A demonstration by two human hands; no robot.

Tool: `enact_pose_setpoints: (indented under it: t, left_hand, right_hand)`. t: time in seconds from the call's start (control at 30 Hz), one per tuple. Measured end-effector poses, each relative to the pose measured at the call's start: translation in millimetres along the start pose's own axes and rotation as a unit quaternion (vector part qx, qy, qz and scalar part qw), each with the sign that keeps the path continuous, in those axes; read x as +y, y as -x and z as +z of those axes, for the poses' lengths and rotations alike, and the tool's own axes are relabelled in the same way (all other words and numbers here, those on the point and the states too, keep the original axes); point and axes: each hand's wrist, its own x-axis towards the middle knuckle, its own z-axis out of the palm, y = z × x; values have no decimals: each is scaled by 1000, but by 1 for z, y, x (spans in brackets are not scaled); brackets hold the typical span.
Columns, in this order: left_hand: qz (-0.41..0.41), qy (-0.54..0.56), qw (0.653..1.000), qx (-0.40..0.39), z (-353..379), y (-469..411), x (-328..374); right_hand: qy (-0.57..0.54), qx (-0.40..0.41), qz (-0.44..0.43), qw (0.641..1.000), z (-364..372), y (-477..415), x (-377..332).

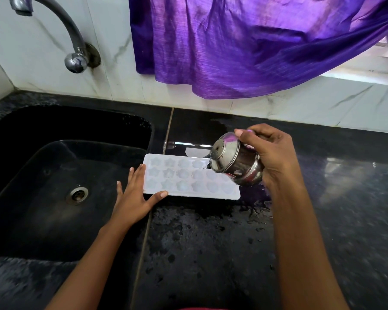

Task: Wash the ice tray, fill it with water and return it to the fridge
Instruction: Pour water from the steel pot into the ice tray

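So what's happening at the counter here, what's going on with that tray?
A person is filling a white ice tray that lies flat on the wet black counter, right beside the sink. The left hand steadies the tray's near-left corner, thumb along its front edge. The right hand holds a small steel pot tipped over the tray's right end, pouring water in. The tap is not running.

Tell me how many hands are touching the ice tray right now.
1. The left hand rests flat against the left end of the ice tray on the counter. The right hand holds only the tilted steel pot above the tray's right end.
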Motion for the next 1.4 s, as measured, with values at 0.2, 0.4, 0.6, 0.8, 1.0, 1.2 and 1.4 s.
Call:
enact_pose_setpoints:
  t: [0.2,0.4,0.6,0.8,1.0,1.2,1.4]
  left_hand:
    - [0,3,1000,1,-1,1,1]
    - [0,4,1000,3,-1,1,2]
    - [3,4,1000,3,0,1,1]
    - [5,9,1000,5,-1,2,2]
    - [4,10,1000,1,-1,2,2]
    - [5,6,1000,2,-1,2,2]
    - [3,4,1000,-3,-1,2,2]
  right_hand:
    - [14,-1,7,1000,-1,-1,2]
    - [13,5,28,1000,-3,-2,9]
    - [-36,26,61,997,-3,-3,11]
    - [-43,18,72,996,0,-4,12]
    - [-14,-1,52,999,12,-1,15]
    - [23,-27,25,999,22,0,15]
    - [46,-40,16,998,27,1,14]
